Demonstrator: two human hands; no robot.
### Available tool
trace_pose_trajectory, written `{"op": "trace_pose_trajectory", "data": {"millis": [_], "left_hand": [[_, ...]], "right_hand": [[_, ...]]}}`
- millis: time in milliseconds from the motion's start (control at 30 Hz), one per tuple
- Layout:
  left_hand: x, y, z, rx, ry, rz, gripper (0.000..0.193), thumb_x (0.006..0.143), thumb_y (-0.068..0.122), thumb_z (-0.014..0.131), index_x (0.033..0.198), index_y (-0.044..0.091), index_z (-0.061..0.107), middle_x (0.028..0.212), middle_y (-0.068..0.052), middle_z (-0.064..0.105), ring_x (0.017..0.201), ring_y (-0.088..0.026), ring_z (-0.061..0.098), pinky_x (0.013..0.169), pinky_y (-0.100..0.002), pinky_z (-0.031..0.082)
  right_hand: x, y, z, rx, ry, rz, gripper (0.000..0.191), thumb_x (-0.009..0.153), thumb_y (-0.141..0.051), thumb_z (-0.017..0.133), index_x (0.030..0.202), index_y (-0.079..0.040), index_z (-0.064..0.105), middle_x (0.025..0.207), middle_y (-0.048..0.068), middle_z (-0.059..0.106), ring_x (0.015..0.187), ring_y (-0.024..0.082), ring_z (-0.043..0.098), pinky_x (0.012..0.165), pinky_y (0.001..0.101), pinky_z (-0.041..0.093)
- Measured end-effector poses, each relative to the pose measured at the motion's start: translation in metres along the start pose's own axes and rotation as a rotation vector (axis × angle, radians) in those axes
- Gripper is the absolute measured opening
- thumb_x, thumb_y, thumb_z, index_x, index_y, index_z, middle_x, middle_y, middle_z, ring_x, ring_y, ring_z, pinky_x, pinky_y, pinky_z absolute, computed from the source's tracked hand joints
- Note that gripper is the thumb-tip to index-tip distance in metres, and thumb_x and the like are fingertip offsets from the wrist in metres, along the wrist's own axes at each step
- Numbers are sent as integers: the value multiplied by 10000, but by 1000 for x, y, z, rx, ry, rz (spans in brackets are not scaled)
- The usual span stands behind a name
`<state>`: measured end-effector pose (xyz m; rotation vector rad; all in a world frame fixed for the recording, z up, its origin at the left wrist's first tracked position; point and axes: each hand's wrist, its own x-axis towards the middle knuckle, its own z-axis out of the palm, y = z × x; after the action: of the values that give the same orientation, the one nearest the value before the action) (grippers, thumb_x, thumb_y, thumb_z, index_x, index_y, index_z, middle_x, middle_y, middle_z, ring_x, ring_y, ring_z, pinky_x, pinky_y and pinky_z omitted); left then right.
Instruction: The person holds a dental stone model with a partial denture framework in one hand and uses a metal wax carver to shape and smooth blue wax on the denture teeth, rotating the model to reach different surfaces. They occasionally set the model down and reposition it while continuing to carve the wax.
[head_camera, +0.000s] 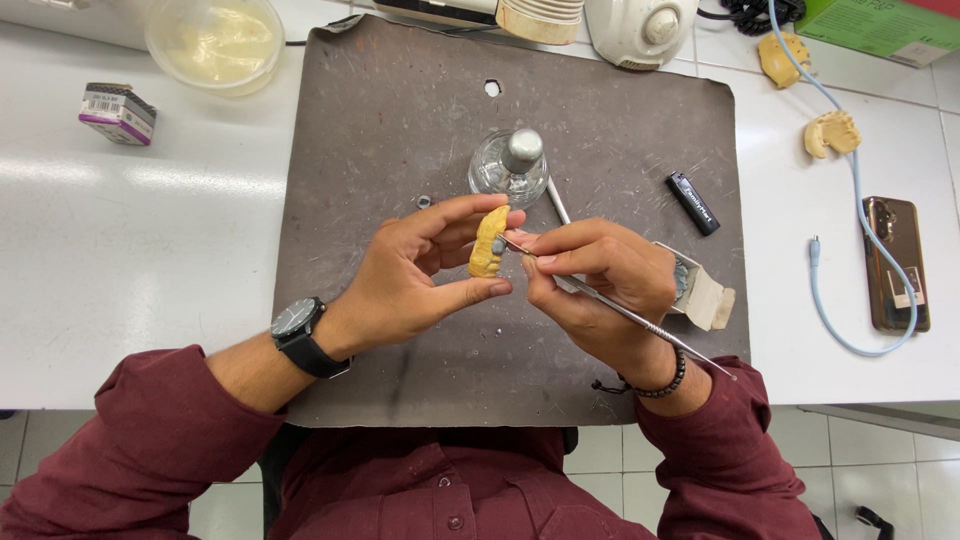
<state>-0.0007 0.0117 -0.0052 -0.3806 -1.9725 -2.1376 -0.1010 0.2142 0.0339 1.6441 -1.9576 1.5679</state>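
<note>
My left hand pinches a small yellow dental cast upright between thumb and fingers, above a dark grey work mat. My right hand grips a thin metal carving tool like a pen; its tip touches the upper side of the cast. A black watch sits on my left wrist and a bead bracelet on my right.
A glass spirit lamp with a metal cap stands just behind the hands. A black lighter and a small open box lie to the right. Two yellow casts, a phone, a blue cable, a bowl and a small carton lie around.
</note>
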Motion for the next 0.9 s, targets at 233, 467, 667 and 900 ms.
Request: {"op": "trace_pose_trajectory", "data": {"millis": [233,467,667,900], "left_hand": [[-1,-2,0,13,7,30,705,913,38,818,1522,43,462,1489,-169,623,1369,-265,644,1133,-405,521],[-1,-2,-1,107,22,103,685,913,30,821,1511,49,488,1472,-164,637,1379,-254,638,1160,-394,500],[1,0,-1,179,39,103,685,905,40,826,1508,42,500,1447,-163,656,1357,-251,652,1148,-382,505],[0,1,0,121,-13,75,723,922,52,812,1546,19,449,1448,-182,649,1333,-258,664,1116,-381,524]], "right_hand": [[-1,0,0,-1,-13,4,227,890,87,797,976,-19,615,1051,156,732,1058,259,774,889,306,688],[-1,0,0,-6,-31,13,218,873,99,791,958,-8,621,1026,156,734,1041,263,772,889,307,679],[0,0,-2,12,-44,45,225,883,102,786,951,-19,609,1027,141,733,1086,276,774,871,279,690],[2,0,-3,-70,-21,6,222,872,90,804,957,-16,629,1042,154,743,979,226,780,838,278,673]]}}
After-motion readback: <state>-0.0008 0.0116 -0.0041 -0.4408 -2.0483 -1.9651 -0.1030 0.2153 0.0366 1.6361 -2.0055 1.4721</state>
